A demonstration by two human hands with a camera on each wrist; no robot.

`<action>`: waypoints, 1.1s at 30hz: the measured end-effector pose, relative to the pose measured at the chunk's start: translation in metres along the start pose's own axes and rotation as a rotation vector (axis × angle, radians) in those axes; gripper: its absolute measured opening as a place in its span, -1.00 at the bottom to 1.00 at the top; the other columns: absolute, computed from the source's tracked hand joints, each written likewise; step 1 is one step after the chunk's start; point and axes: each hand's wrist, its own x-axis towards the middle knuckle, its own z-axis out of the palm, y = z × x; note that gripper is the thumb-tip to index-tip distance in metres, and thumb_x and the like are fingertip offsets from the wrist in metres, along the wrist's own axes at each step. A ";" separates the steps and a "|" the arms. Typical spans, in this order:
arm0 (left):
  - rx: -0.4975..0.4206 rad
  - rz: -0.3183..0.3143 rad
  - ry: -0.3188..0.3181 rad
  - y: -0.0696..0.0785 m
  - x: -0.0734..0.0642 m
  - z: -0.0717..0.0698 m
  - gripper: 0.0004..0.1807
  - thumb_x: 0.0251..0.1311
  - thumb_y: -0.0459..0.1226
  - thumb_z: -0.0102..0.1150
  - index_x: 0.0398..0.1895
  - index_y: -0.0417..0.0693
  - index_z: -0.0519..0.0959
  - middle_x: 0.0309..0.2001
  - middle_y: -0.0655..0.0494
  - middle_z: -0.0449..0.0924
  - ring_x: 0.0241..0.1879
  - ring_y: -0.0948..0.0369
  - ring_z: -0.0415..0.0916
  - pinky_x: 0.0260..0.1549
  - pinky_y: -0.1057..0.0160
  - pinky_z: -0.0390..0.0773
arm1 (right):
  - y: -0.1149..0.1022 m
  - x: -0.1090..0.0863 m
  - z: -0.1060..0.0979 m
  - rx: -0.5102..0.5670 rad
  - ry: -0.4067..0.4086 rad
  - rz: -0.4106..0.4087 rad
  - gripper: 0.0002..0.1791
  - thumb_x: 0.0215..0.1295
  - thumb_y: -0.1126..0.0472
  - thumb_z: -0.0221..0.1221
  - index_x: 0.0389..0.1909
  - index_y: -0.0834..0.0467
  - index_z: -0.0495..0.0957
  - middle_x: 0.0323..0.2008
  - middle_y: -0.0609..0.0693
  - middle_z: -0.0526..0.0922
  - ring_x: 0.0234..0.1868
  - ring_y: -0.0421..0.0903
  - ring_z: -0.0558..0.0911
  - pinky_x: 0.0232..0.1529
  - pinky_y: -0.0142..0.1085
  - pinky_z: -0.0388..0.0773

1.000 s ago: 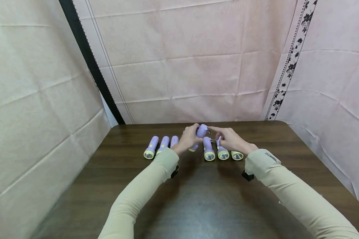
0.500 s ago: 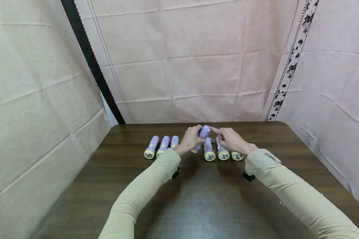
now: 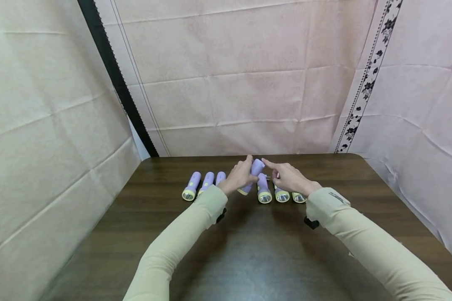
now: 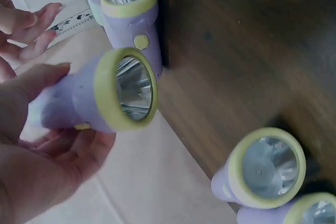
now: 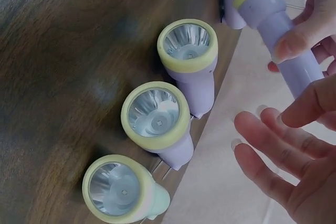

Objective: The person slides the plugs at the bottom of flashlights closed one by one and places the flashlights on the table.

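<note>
My left hand (image 3: 241,176) grips a purple flashlight (image 3: 255,170) with a yellow-green rim, raised above the far part of the table. In the left wrist view its lens (image 4: 135,88) faces the camera, and a small yellow switch (image 4: 82,126) shows on the body. Beside the flashlight's tail is my right hand (image 3: 291,179), index finger extended to that end. The right wrist view shows its other fingers (image 5: 268,150) loosely bent with nothing held. Whether the index finger presses the tail or only touches it is hard to tell.
Three flashlights lie right of the held one: two purple, nearest (image 3: 264,189), and a mint-bodied one (image 5: 113,187). Metal prongs (image 5: 163,169) stick out at some tails. Left of it lie three more, the outermost purple (image 3: 192,186). Cloth (image 3: 226,83) hangs behind the brown table (image 3: 233,259).
The dark prongs seen at the held flashlight's tail earlier no longer show. That flashlight shifted slightly right, then tilted a little, while my right index finger stayed at its end.
</note>
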 end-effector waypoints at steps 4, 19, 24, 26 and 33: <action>0.114 -0.062 0.006 -0.007 0.004 -0.002 -0.28 0.01 -0.13 0.43 0.16 0.02 0.20 -0.25 -0.08 0.61 -0.34 0.01 0.61 -0.45 0.14 0.54 | -0.001 -0.001 0.000 -0.017 0.017 -0.010 -0.20 0.15 0.40 0.05 0.47 0.06 0.13 -0.46 -0.06 0.62 -0.48 -0.19 0.46 -0.47 -0.33 0.37; 0.491 -0.124 0.041 -0.050 0.010 0.022 -0.59 0.21 0.03 0.21 -0.07 -0.05 0.46 -0.18 -0.05 0.63 -0.19 -0.04 0.65 -0.35 0.09 0.64 | 0.007 -0.010 -0.008 0.022 0.008 0.050 -0.26 0.14 0.40 0.03 0.43 0.11 0.22 -0.31 0.07 0.68 -0.44 -0.15 0.51 -0.46 -0.31 0.41; 0.547 -0.151 0.037 -0.056 0.017 0.032 -0.63 0.23 -0.01 0.22 -0.06 -0.08 0.54 -0.09 -0.04 0.66 -0.14 -0.02 0.65 -0.30 0.07 0.65 | 0.009 -0.010 -0.009 0.025 -0.004 0.082 -0.27 0.16 0.39 0.06 0.42 0.09 0.23 -0.32 0.04 0.66 -0.42 -0.15 0.52 -0.43 -0.31 0.42; 0.563 -0.164 0.030 -0.057 0.019 0.036 -0.64 0.23 -0.03 0.23 -0.07 -0.07 0.57 -0.08 -0.02 0.67 -0.13 -0.01 0.65 -0.30 0.06 0.65 | 0.010 -0.010 -0.009 0.023 -0.006 0.090 -0.27 0.16 0.39 0.06 0.42 0.09 0.23 -0.32 0.03 0.66 -0.41 -0.15 0.53 -0.42 -0.30 0.43; 0.609 -0.178 0.018 -0.058 0.023 0.047 -0.69 0.15 -0.06 0.29 -0.16 -0.06 0.64 -0.12 0.02 0.70 -0.15 0.03 0.67 -0.36 0.07 0.64 | 0.012 -0.013 -0.009 0.026 -0.015 0.110 -0.29 0.18 0.38 0.07 0.42 0.08 0.24 -0.30 0.04 0.66 -0.39 -0.14 0.54 -0.39 -0.30 0.44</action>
